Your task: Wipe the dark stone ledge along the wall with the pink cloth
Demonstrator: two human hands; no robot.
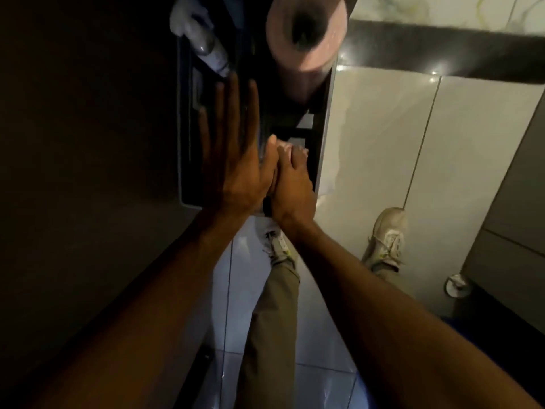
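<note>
Head view: left hand (233, 160) flat, fingers spread; right hand (290, 184) clenched on pink cloth (284, 147); no legible writing.

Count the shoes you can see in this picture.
2: one shoe below the hands, partly hidden by the right forearm; the other shoe further right on the tiled floor.

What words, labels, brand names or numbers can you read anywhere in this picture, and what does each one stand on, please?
No text can be read anywhere in this view.
The spray bottle on the dark ledge has a pale body, but any print on it is too blurred and dim to read.
The pink paper roll shows no print.
The shoes show faint marks, too small to tell.
</note>
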